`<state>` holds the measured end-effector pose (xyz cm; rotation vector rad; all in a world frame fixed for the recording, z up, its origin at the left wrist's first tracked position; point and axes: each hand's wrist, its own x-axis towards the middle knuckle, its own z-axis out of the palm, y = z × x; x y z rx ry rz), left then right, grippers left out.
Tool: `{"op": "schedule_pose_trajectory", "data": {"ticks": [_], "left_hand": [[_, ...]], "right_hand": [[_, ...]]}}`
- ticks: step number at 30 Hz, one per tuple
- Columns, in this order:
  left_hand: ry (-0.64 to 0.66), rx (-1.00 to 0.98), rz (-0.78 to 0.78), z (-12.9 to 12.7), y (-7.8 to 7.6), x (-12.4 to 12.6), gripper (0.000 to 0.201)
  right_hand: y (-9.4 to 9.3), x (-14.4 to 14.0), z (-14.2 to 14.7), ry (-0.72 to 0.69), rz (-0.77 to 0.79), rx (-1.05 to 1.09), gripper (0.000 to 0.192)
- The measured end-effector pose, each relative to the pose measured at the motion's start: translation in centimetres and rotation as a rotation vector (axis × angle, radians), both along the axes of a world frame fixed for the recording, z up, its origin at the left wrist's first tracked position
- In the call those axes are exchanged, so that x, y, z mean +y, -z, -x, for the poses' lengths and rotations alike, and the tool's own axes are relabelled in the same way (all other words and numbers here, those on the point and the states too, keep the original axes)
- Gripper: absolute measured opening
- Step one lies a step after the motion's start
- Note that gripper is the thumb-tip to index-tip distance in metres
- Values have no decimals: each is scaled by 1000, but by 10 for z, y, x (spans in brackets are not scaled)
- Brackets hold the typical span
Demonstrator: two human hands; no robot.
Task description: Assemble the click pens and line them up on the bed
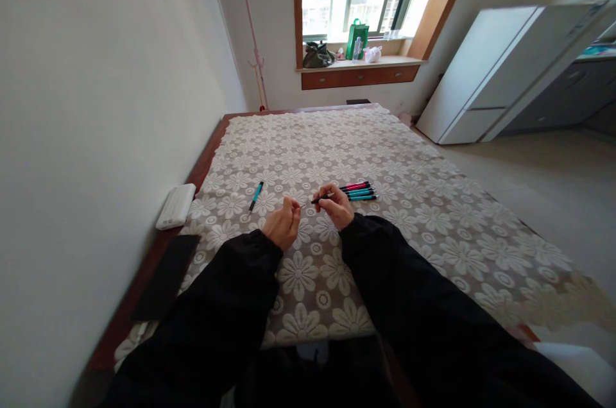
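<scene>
My right hand (335, 206) is closed around a black pen part (318, 200), whose dark end points left toward my other hand. My left hand (283, 223) pinches a tiny, thin piece (303, 205) at its fingertips; it is too small to name. A short gap separates the two hands over the tablecloth. Just beyond my right hand, several pens (360, 192) lie side by side, teal and black with a red one at the far side. Apart from them, a single teal and black pen (256, 196) lies to the left of my left hand.
A flower-patterned cloth (298, 273) covers the table. Along its left edge are a white box-like device (176, 206) and a flat black object (166, 276) beside the wall. Beyond the table stand a pink coat rack (248, 10), a windowsill with bags, and a white refrigerator (500, 74).
</scene>
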<state>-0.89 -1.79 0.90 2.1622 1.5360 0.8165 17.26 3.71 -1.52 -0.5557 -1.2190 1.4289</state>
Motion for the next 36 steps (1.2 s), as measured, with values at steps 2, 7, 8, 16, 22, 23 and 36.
{"op": "schedule_pose_trajectory", "data": {"ticks": [2, 7, 8, 16, 22, 23, 36], "left_hand": [[10, -2, 3, 0, 0, 0, 15], [4, 41, -16, 0, 1, 0, 14], [7, 43, -15, 0, 1, 0, 14], [10, 77, -4, 0, 0, 1, 14], [12, 91, 11, -1, -2, -1, 13], [13, 92, 15, -1, -1, -1, 13], [15, 83, 32, -1, -2, 0, 9]], "right_hand": [[3, 2, -1, 23, -5, -16, 22], [7, 5, -2, 37, -11, -70, 22], [6, 5, -2, 36, -12, -78, 22], [-5, -2, -1, 40, 3, -226, 23], [-4, -5, 0, 23, -10, -341, 23], [-4, -6, 0, 26, -16, -352, 23], [-9, -8, 1, 55, -48, -414, 21]]}}
